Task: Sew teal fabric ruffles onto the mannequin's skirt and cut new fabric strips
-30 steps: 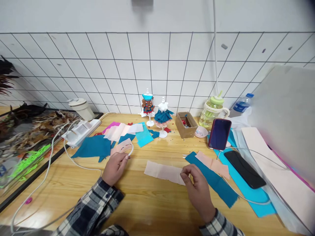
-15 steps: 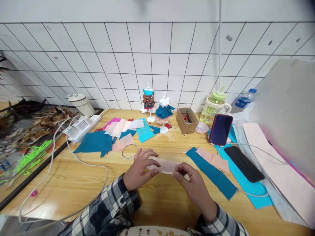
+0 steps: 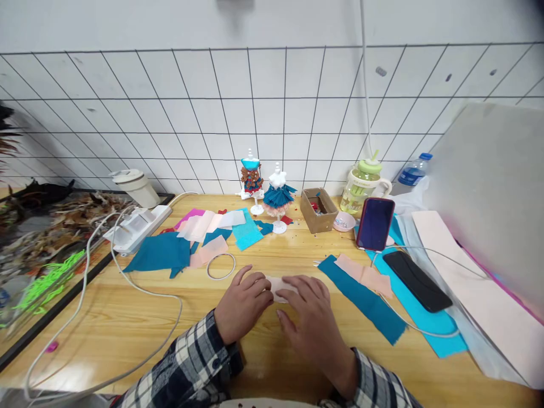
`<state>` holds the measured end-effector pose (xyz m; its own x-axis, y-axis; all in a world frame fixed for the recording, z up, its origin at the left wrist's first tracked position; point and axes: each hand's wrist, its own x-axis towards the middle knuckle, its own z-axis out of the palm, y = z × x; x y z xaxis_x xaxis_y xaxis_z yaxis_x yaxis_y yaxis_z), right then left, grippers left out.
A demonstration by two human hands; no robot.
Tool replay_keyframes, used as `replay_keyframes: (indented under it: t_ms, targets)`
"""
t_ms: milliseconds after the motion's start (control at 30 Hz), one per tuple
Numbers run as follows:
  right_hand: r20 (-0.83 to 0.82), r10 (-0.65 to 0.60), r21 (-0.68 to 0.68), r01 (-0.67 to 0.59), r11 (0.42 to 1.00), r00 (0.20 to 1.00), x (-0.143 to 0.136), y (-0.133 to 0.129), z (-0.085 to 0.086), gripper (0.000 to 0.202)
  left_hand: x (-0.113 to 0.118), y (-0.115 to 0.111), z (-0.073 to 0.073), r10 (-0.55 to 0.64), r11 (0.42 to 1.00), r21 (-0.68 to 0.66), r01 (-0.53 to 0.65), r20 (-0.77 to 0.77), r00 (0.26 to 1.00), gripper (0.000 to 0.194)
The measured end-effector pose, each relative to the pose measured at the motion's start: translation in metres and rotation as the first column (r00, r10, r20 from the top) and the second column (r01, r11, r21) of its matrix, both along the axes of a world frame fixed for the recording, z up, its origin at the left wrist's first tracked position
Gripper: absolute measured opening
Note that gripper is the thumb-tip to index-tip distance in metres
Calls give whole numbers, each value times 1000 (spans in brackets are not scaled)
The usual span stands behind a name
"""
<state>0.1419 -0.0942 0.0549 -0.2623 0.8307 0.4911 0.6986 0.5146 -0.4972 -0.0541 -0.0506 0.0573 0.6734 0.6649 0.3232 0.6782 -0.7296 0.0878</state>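
Observation:
A small pale pink fabric strip [image 3: 278,288] lies between my hands above the wooden table. My left hand [image 3: 244,305] grips its left end with curled fingers. Over its right part is my right hand [image 3: 310,323], palm down, fingers spread and touching the strip, thumb apart from them. Much of the strip is hidden under both hands. A white ring [image 3: 221,266] rests beyond my left hand. To the right, a peach fabric piece [image 3: 364,274] lies on a teal fabric strip [image 3: 365,303].
Two small dress forms [image 3: 279,197] stand near the wall, beside a cardboard box [image 3: 318,212]. Teal cloth [image 3: 159,253] lies left. On the right are an upright phone [image 3: 375,224], a flat black phone [image 3: 417,281] and a drink jug [image 3: 361,187]. A white cable [image 3: 159,294] crosses the left side.
My right hand has opened from a pinch at the strip's right end and moved left, flattening over it. My left fingers have curled in more. The view has shifted slightly.

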Motion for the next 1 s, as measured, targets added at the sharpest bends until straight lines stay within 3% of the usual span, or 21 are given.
replay_keyframes:
  t_ms: [133,267,400,467,533,633,700,800,900,1000]
  targets:
    - [93,20,-110,-10,994,995,-13,5,-7,8,-2,-4,4,35,999,-27,-35,6,999,12]
    - [101,-11,-160,27,987,995,-14,8,-15,6,-5,-9,6,47,994,-104,-42,48,998,15]
    - [100,-63,-218,84,972,993,-2,12,-17,9,-19,1,-9,106,977,-193,-88,82,991,25]
    - [73,-82,-287,100,953,994,3,15,-20,9,-31,14,-21,200,963,-207,-171,124,972,33]
    - [3,-72,-408,67,910,997,4,20,-22,11,-45,28,-33,195,966,-206,-157,182,964,28]
    - [-110,-26,-626,-49,778,994,-5,31,-24,19,-57,42,-46,84,965,-260,-38,166,983,18]
    - [-147,0,-710,-106,697,989,-16,41,-24,26,-59,43,-51,125,954,-287,-80,140,982,14]
    - [-133,-17,-774,-93,626,991,-32,57,-26,23,-58,40,-55,211,930,-328,-164,113,971,12]
    - [-29,-18,-812,-13,584,999,-42,68,-30,17,-56,38,-57,234,914,-361,-183,103,967,13]
    - [62,-16,-795,59,604,998,-47,72,-36,17,-56,37,-56,240,910,-372,-184,108,965,12]
